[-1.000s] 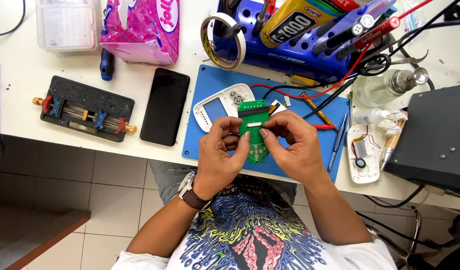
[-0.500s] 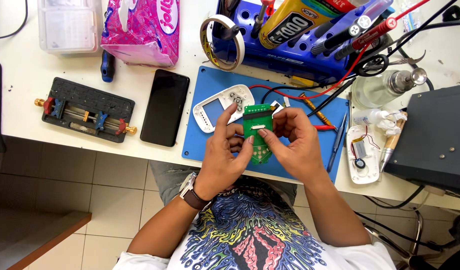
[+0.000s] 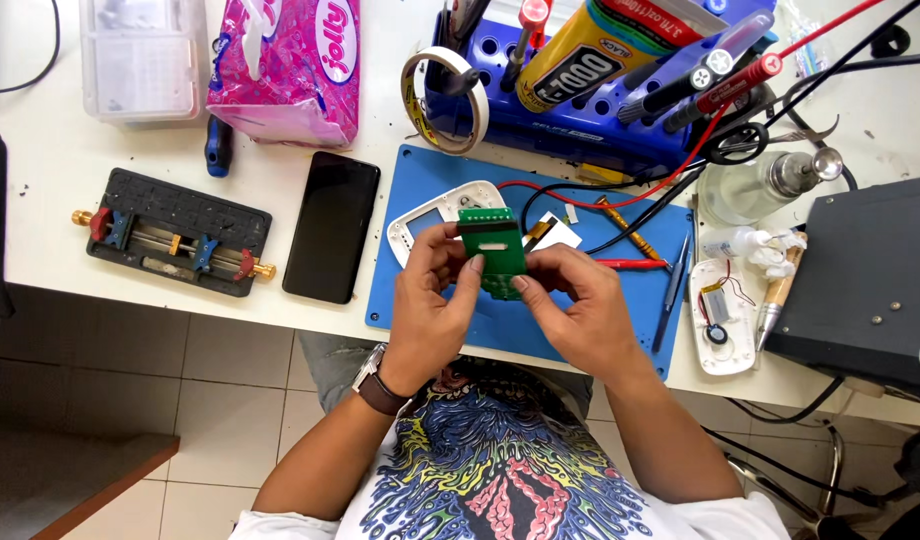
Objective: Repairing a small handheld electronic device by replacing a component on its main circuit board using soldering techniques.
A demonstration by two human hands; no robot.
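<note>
Both grips pinch the green circuit board (image 3: 493,250), left hand (image 3: 435,300) at its nine o'clock edge, right hand (image 3: 570,310) at four o'clock, above the blue mat (image 3: 620,310); it appears light, stiff, fragile, best held by its edges.

one head-worn view, looking straight down from above the white counter (image 3: 40,190); fairly near; the person's lap and tiled floor (image 3: 220,400) fill the lower frame.
</note>
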